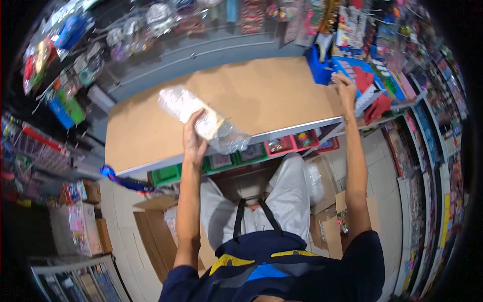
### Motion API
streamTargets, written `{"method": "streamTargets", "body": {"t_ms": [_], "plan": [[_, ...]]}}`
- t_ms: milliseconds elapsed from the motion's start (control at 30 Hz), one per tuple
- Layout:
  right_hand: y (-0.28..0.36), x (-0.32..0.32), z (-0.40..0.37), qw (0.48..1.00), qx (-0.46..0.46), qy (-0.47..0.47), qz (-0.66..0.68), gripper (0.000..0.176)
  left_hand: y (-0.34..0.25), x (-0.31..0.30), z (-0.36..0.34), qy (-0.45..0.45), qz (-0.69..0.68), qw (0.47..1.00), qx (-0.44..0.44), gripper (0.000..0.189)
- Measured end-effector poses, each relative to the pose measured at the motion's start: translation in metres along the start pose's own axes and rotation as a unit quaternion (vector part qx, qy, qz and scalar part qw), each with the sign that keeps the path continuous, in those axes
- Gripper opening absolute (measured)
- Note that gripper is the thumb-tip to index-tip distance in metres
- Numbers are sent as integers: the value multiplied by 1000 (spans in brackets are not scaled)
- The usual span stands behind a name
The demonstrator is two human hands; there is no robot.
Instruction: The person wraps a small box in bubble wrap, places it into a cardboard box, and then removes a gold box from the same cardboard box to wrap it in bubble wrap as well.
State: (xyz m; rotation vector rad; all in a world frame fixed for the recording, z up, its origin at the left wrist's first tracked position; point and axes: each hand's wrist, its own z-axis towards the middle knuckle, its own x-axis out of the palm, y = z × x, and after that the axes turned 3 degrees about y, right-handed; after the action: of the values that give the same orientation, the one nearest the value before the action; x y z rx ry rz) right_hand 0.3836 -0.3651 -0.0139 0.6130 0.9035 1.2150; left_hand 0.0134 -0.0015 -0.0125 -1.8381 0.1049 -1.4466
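Observation:
My left hand [192, 136] is closed around a long package wrapped in clear plastic [204, 118], held tilted above the brown tabletop [261, 90]. The package has a pale, off-white content, and loose crinkled wrap hangs from its lower right end. At the table's right end, my right hand [345, 90] has its fingers pinched together beside a blue tape dispenser [319, 65]. What the pinched fingertips hold, if anything, is too small to make out. Close to that hand lie a red cloth item [375, 108] and a blue printed card pack [347, 68].
Under the tabletop sit green trays [168, 173] and pink baskets [279, 145] of small goods. Open cardboard boxes [151, 241] stand on the floor by my legs. Packaged goods [251, 17] hang on the wall behind; stocked shelves [427, 201] line the right side.

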Motion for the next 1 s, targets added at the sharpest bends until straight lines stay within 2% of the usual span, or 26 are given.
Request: {"method": "streamTargets", "body": {"t_ms": [33, 133, 233, 333, 467, 600, 667, 767, 867, 1000], "plan": [[7, 0, -5, 999, -22, 0, -30, 24, 0, 0, -3, 11, 1, 1000, 7, 24], [57, 11, -32, 982, 120, 93, 114, 21, 4, 0, -4, 11, 27, 1000, -1, 32], [104, 29, -64, 950, 185, 168, 189, 25, 5, 19, -26, 41, 19, 999, 5, 44], [158, 50, -101, 929, 176, 234, 227, 25, 8, 24, -38, 63, 21, 997, 27, 53], [213, 74, -145, 896, 159, 303, 284, 25, 9, 32, -50, 143, 19, 989, 41, 66], [255, 89, -180, 852, 160, 329, 373, 26, 14, 37, -60, 135, 10, 989, 56, 65], [268, 96, -193, 842, 172, 308, 408, 27, 16, 35, -61, 154, 7, 986, 58, 65], [271, 93, -195, 806, 200, 358, 427, 26, 17, 34, -66, 160, 11, 985, 57, 66], [272, 92, -200, 824, 190, 348, 405, 26, 16, 34, -69, 151, 19, 986, 61, 66], [269, 90, -200, 789, 238, 383, 417, 23, 20, 32, -69, 152, 17, 986, 71, 66]]}}
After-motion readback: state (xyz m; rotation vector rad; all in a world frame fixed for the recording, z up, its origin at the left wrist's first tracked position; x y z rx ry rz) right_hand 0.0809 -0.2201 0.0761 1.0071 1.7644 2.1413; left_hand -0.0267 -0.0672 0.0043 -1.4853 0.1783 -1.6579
